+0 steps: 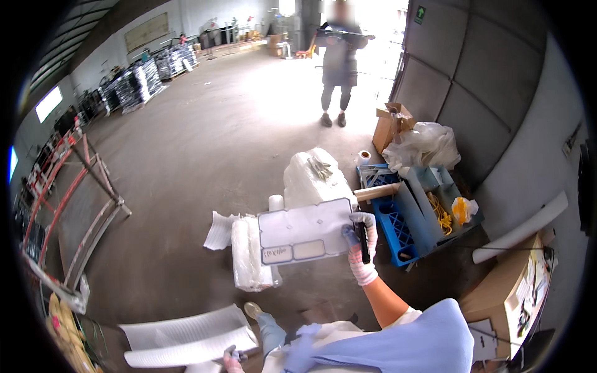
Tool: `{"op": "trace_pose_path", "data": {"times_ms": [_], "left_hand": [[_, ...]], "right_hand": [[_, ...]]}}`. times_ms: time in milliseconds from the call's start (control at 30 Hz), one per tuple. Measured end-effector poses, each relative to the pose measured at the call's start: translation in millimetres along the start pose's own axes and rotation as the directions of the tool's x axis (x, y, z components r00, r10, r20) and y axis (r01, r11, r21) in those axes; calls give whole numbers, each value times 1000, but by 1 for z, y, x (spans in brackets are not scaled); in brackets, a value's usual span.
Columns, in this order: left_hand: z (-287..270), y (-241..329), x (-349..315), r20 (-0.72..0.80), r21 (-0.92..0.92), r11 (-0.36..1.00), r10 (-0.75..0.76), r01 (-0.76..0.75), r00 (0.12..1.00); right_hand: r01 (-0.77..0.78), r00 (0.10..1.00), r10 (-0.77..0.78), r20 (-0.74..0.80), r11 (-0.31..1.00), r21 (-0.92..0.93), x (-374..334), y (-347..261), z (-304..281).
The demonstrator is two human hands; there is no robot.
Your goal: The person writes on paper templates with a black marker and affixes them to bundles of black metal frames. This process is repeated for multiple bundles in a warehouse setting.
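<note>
My right hand (362, 247), in a white and pink glove with bluish fingertips, grips the right end of a flat white rectangular panel (305, 227). The panel has blue-grey outlines and handwriting in a lower box. A narrow black piece (364, 241) shows at the same hand; whether it belongs to the panel I cannot tell. My left hand (234, 359), also gloved, is low at the front edge, its fingers bent at the end of a curled white foam sheet (186, 336). Its grip is only partly visible. White wrapped bundles (247, 252) lie behind the panel.
A large white wrapped bundle (314, 174) with gloves on top stands ahead. Right of it are a blue crate (395, 233), grey bins (429, 214) and a cardboard box (393, 127). A red and white metal frame (74, 211) stands left. A person (340, 62) stands near the doorway.
</note>
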State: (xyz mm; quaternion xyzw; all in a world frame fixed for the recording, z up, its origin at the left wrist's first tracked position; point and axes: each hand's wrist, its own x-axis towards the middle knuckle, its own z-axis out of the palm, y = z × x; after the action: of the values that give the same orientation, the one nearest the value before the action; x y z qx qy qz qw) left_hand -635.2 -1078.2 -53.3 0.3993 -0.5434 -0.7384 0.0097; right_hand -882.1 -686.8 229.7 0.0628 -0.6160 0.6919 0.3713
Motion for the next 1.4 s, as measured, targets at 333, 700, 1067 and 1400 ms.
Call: {"op": "trace_pose_path", "data": {"times_ms": [333, 700, 1067, 1400], "left_hand": [[74, 292, 220, 233, 174, 935, 266, -309, 935], [284, 493, 422, 825, 95, 926, 132, -366, 549], [226, 608, 728, 572, 298, 876, 155, -381, 805], [257, 704, 983, 435, 271, 962, -89, -36, 896]], "right_hand": [[26, 965, -41, -258, 998, -62, 75, 98, 183], [98, 867, -127, -482, 992, -85, 189, 270, 361], [67, 905, -52, -423, 998, 20, 322, 326, 571], [8, 822, -152, -548, 966, -257, 404, 487, 676]]}}
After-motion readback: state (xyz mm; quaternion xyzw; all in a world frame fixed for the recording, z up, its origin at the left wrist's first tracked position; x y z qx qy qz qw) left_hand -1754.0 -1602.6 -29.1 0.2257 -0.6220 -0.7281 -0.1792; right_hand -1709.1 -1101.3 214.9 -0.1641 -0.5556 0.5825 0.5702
